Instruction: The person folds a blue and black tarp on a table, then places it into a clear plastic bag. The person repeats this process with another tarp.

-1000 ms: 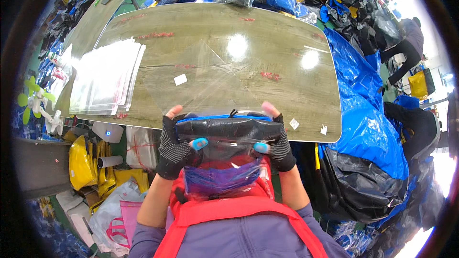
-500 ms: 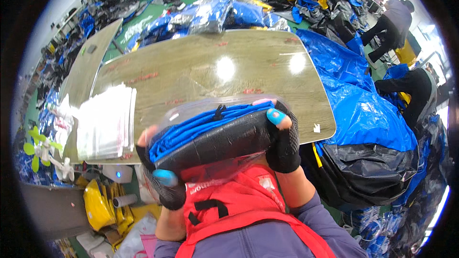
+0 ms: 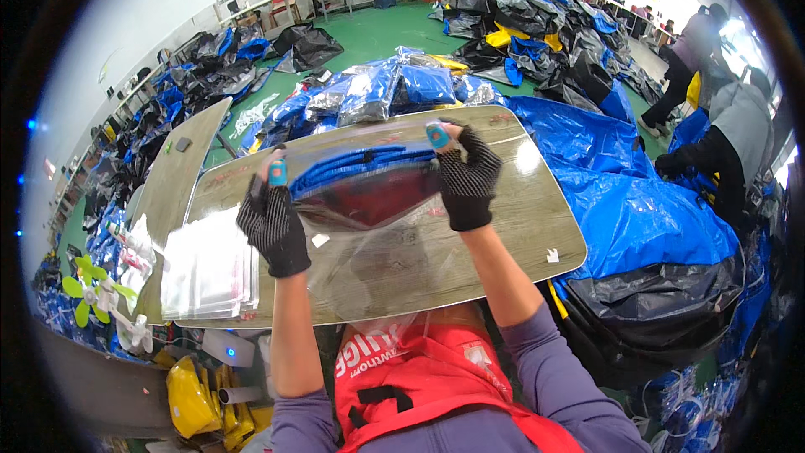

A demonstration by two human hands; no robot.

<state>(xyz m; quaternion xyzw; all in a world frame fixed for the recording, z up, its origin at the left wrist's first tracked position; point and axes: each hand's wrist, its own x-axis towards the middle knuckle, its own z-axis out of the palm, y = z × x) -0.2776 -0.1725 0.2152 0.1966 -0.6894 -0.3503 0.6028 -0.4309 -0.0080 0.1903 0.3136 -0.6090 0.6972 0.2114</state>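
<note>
Above the table [image 3: 511, 235], a clear plastic bag [image 3: 369, 216] holds a folded blue-and-black tarp bundle [image 3: 362, 166], somewhat blurred by motion. My left hand [image 3: 275, 216], in a black dotted fingerless glove with blue tape on a finger, is closed on the bag's left upper corner. Gloved the same way, my right hand [image 3: 466, 174] pinches its right upper corner, a taped thumb or finger showing. Between the two hands the bundle hangs with its blue folds at the top and dark side toward me. My fingertips are partly hidden.
A stack of clear plastic bags [image 3: 210, 264] lies on the table's left side. Bagged blue bundles [image 3: 369, 92] pile up beyond the far edge. A large blue-and-black tarp [image 3: 646, 226] spreads at the right, where people [image 3: 729, 138] bend over. A green fan [image 3: 88, 289] stands left.
Both hands have moved forward and away from my body, carrying the bagged bundle over the table. My arms are more stretched out, and the view has tilted up to show more of the room.
</note>
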